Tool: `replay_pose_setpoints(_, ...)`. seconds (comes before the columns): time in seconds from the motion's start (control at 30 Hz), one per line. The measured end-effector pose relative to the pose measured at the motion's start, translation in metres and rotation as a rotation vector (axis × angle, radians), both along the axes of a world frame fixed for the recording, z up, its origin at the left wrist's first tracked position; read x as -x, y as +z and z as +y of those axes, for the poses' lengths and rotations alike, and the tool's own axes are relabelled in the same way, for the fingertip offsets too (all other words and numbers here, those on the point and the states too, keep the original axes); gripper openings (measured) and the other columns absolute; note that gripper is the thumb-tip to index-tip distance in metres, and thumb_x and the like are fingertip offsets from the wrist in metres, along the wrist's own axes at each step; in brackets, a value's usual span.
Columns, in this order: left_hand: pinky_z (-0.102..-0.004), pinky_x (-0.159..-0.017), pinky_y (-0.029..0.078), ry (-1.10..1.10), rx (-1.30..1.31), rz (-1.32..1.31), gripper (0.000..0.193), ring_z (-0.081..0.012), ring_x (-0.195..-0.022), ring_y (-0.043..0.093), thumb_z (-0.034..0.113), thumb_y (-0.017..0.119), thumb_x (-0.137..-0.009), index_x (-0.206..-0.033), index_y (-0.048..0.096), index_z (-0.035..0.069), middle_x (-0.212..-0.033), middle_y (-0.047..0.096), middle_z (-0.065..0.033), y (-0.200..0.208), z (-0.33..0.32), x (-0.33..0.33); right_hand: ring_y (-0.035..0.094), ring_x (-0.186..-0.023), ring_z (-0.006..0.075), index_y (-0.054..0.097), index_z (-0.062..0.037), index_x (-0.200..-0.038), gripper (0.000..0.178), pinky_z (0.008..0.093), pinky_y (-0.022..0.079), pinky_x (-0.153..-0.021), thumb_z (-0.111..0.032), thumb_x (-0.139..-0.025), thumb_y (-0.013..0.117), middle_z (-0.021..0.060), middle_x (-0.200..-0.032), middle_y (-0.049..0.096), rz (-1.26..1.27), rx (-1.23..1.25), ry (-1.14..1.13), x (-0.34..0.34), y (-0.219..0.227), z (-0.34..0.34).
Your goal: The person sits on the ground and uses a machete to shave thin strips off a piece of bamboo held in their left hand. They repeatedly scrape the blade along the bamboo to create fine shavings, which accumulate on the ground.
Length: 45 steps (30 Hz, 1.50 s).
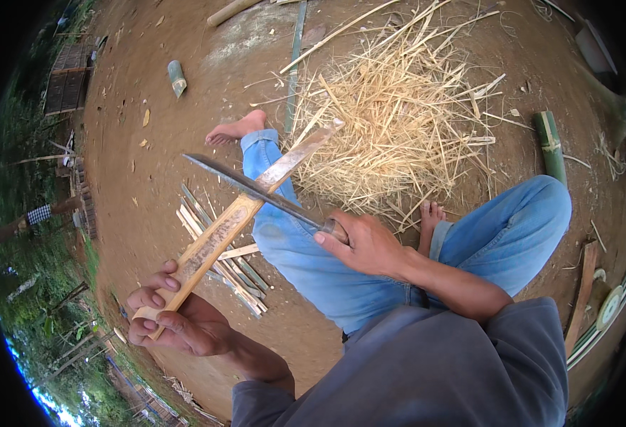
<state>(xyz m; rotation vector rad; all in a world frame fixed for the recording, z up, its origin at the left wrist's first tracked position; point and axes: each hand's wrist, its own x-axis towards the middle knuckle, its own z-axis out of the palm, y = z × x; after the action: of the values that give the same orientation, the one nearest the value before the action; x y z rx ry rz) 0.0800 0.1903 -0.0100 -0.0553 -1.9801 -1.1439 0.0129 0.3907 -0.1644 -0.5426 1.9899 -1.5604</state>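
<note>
My left hand [185,320] is closed round the near end of a flat bamboo strip [210,249], which slants up and away to the right. The strip is pale yellow along its edges, with brown patches on its face. In my right hand [370,242] is the handle of a long machete [224,171]. Its dark blade points to the upper left and crosses the middle of the strip, seemingly resting on it. The strip's far part passes over my left leg, in blue jeans, and reaches the edge of a shavings heap.
A large heap of pale bamboo shavings [391,114] lies beyond my feet. Several split bamboo strips [238,274] are bundled on the ground left of my leg. Green bamboo pieces [550,146] lie at the right, and a short one [177,78] lies far left.
</note>
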Motion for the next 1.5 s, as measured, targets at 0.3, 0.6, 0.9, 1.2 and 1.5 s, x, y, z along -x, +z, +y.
replay_pose_setpoints(0.3,-0.0488,-0.088,0.046,0.008,0.002,-0.005,0.021,-0.0194,-0.085,0.049,0.018,0.052,-0.100,-0.098,0.031,0.020,-0.096,0.038,-0.0034,-0.003,0.010,-0.017,0.063,-0.055,0.0365,0.064,0.0016,-0.090,0.022,0.0426,0.050,-0.055,-0.018,-0.080,0.065,0.0222,-0.061,0.058,-0.099,-0.160,-0.043,0.005,-0.040,0.005)
replay_pose_setpoints(0.6,-0.0483,-0.088,0.044,0.054,-0.031,0.015,0.019,-0.0197,-0.085,0.048,0.017,0.050,-0.100,-0.100,0.032,0.020,-0.098,0.038,-0.0033,-0.007,0.013,-0.014,0.064,-0.061,0.0415,0.063,0.0008,-0.093,0.023,0.0489,0.052,-0.061,-0.014,-0.075,0.063,0.0232,-0.065,0.062,-0.010,-0.110,0.003,-0.013,-0.039,0.009)
replay_pose_setpoints(0.9,-0.0503,-0.089,0.044,0.092,-0.049,0.035,0.018,-0.0199,-0.086,0.048,0.016,0.050,-0.100,-0.104,0.033,0.020,-0.097,0.038,-0.0032,-0.013,0.005,-0.019,0.062,-0.055,0.0384,0.062,0.0023,-0.089,0.021,0.0442,0.050,-0.056,-0.012,-0.074,0.064,0.0227,-0.061,0.059,0.022,-0.156,-0.037,-0.014,-0.034,0.008)
replay_pose_setpoints(1.2,-0.0497,-0.090,0.043,0.120,-0.063,0.035,0.017,-0.0190,-0.087,0.047,0.014,0.049,-0.100,-0.105,0.034,0.020,-0.097,0.036,-0.0030,-0.016,-0.003,-0.020,0.064,-0.062,0.0409,0.062,0.0004,-0.086,0.016,0.0492,0.051,-0.061,-0.012,-0.075,0.062,0.0236,-0.066,0.063,0.042,-0.248,0.006,0.006,-0.050,0.008)
replay_pose_setpoints(1.5,-0.0502,-0.091,0.042,0.121,-0.064,0.050,0.014,-0.0190,-0.086,0.045,0.016,0.049,-0.101,-0.104,0.036,0.020,-0.096,0.036,-0.0030,-0.016,-0.009,-0.022,0.064,-0.061,0.0409,0.063,0.0036,-0.085,0.018,0.0485,0.052,-0.063,-0.013,-0.079,0.060,0.0248,-0.067,0.063,-0.096,-0.308,-0.040,0.013,-0.062,0.003)
